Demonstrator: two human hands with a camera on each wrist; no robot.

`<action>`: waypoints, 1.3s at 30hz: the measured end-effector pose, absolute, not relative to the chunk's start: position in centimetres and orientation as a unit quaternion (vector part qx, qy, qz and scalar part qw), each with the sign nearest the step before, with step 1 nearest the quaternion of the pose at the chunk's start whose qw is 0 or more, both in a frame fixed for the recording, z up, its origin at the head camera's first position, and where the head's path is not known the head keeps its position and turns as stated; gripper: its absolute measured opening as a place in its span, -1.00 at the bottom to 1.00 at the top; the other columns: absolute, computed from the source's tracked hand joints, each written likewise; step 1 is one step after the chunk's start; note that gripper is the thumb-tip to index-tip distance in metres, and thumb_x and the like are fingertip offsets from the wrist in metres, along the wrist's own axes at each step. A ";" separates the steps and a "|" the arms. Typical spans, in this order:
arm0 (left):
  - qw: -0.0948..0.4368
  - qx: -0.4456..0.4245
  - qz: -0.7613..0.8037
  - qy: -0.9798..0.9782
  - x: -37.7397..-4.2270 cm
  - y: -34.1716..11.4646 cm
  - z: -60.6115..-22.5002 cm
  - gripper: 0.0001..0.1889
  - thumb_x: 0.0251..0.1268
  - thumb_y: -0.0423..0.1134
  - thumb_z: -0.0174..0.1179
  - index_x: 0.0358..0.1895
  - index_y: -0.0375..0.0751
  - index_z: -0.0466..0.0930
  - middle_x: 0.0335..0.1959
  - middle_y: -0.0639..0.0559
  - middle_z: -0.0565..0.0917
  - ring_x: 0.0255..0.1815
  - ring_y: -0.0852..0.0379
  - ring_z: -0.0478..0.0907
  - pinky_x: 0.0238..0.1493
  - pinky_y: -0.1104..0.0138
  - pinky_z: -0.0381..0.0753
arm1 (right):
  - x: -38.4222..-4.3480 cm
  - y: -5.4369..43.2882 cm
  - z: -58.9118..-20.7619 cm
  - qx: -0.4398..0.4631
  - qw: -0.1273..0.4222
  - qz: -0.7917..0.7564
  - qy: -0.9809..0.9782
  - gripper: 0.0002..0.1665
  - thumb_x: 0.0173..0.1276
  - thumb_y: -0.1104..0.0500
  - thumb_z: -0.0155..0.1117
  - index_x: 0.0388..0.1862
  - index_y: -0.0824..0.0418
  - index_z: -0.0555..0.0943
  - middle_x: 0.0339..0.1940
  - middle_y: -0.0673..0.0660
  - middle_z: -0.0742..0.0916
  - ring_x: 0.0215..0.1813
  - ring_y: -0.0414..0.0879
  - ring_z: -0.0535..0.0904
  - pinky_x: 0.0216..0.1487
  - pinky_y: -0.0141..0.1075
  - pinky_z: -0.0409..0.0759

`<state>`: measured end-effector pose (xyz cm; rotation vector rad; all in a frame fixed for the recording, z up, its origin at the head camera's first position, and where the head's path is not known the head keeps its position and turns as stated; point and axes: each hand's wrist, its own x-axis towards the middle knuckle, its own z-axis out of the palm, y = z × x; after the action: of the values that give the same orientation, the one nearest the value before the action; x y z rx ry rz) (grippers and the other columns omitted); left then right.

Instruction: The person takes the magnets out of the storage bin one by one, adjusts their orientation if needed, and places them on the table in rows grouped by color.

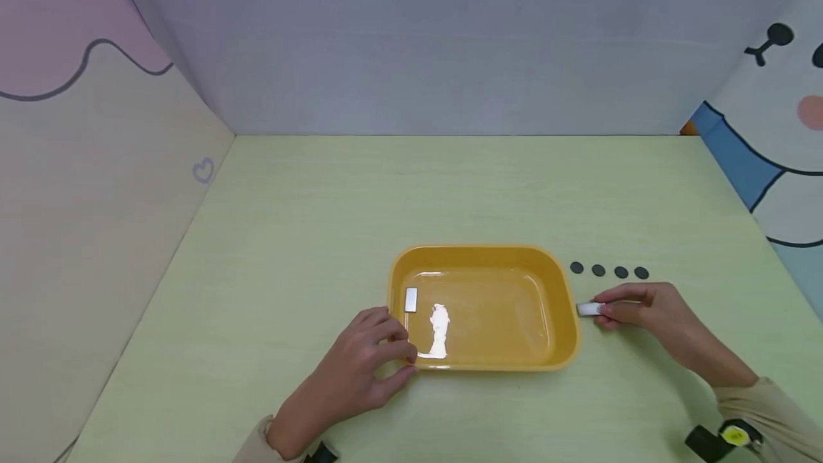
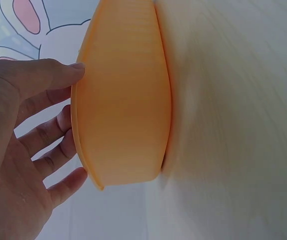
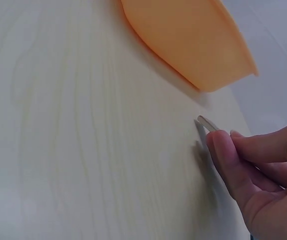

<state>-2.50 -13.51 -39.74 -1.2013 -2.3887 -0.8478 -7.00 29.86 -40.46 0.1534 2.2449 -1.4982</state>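
A yellow rectangular tray (image 1: 489, 361) with rounded corners rests on the table. My left hand (image 1: 366, 359) grips its near left corner; in the left wrist view the thumb (image 2: 66, 75) lies against the rim and the other fingers reach over it. My right hand (image 1: 649, 309) pinches a small, flat, whitish rectangular piece (image 1: 589, 309) between thumb and fingers, just right of the tray. In the right wrist view one end of that piece (image 3: 206, 122) pokes out past the fingertips, close above the table. A similar white rectangular piece (image 1: 411, 299) is inside the tray at its left side.
Several small dark discs (image 1: 599, 271) lie in a row on the table, right of the tray and beyond my right hand. The pale wooden table (image 1: 308, 213) is bounded by a plain back wall (image 1: 450, 48) and decorated side panels (image 1: 96, 184).
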 end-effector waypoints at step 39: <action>0.173 -0.417 -0.301 -0.840 -2.3 -13.4 -39.8 -0.85 -0.11 -0.29 0.38 -0.48 0.01 0.59 -0.43 0.21 0.47 -0.30 0.18 0.39 0.02 0.22 0.45 | -6.6 29.2 -41.0 -0.126 0.023 -0.292 0.948 -0.74 -0.04 0.38 0.48 -0.35 0.13 0.72 -0.42 -0.06 0.68 -0.46 -0.31 0.48 -0.46 -0.44 0.58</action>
<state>-2.31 -13.42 -39.79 -1.1835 -2.3817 -0.8544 -6.56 29.19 -40.99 -0.3898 2.9343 -0.9053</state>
